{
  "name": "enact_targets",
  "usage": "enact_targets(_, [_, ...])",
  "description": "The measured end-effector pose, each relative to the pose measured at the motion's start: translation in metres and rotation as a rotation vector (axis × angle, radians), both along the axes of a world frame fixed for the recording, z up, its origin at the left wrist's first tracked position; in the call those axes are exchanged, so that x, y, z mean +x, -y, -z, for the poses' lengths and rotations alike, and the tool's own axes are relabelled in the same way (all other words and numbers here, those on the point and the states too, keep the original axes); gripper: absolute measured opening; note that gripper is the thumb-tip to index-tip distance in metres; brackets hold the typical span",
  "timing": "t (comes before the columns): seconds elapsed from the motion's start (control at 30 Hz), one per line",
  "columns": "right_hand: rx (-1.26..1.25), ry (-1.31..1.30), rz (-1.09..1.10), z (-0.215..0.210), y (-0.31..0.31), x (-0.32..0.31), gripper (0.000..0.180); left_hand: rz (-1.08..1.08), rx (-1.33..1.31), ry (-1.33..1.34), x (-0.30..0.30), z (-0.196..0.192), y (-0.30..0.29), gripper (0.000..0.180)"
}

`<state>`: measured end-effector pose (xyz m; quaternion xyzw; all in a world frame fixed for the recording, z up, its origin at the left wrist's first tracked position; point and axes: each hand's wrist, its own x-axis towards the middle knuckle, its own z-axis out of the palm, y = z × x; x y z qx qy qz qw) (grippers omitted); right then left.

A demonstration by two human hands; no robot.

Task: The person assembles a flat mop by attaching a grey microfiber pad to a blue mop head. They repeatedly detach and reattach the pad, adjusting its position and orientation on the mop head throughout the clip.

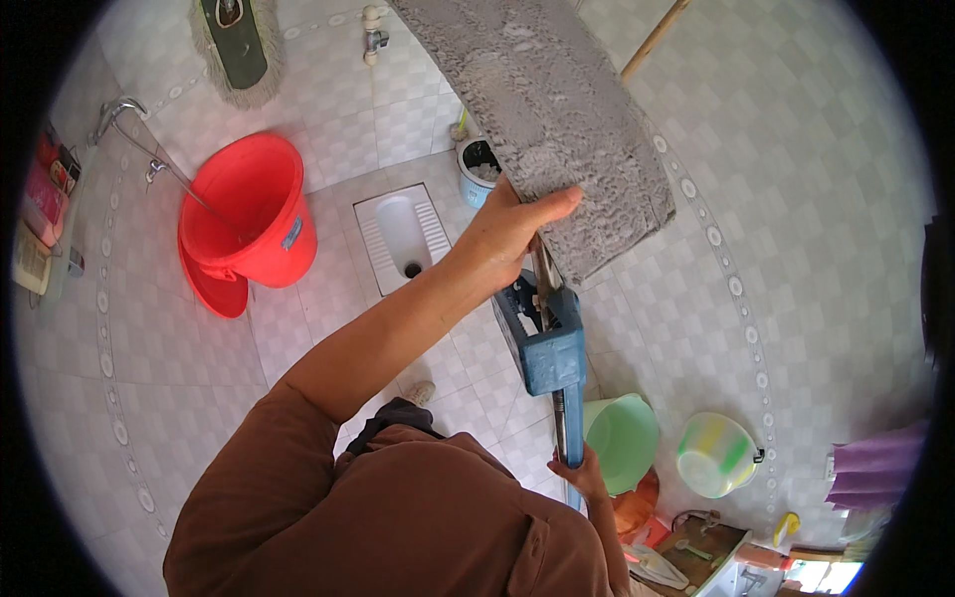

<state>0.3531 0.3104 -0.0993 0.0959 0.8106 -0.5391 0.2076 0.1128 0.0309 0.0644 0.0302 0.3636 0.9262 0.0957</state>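
A flat mop is held up in front of me, its wide grey textured pad point(557, 109) tilted and filling the upper middle. My left hand point(512, 229) grips the near end of the pad, with the thumb on its face and the fingers mostly hidden behind. Below it, a blue plastic joint point(555, 348) connects to the mop's metal and blue handle point(569, 428). Lower down, my right hand point(585, 473) is closed round that handle, partly hidden by my body.
A red bucket point(249, 209) with its lid stands at left below a wall tap point(119, 109). A squat toilet point(403, 234) and a small bin point(477, 174) are ahead. A green bucket point(622, 443) and a striped bucket point(716, 455) stand at right. Another mop point(239, 50) hangs upper left.
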Motion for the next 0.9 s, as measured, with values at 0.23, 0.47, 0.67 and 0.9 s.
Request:
enact_targets(0.23, [-0.307,0.286,-0.096,0.001,-0.024,0.002,0.034,0.032,-0.013,-0.027,-0.002,-0.008,0.012,0.05])
enact_targets(0.47, [-0.315,0.257,-0.027,0.004,-0.015,0.004,0.03,0.043,-0.007,-0.057,-0.003,-0.011,0.012,0.057])
enact_targets(0.67, [-0.082,0.149,-0.02,0.004,-0.003,0.004,0.037,0.069,-0.008,-0.074,-0.006,-0.006,0.014,0.06])
enact_targets(0.9, [0.349,-0.286,0.062,-0.012,0.02,-0.014,0.047,0.129,-0.1,-0.051,-0.004,0.008,0.005,0.068])
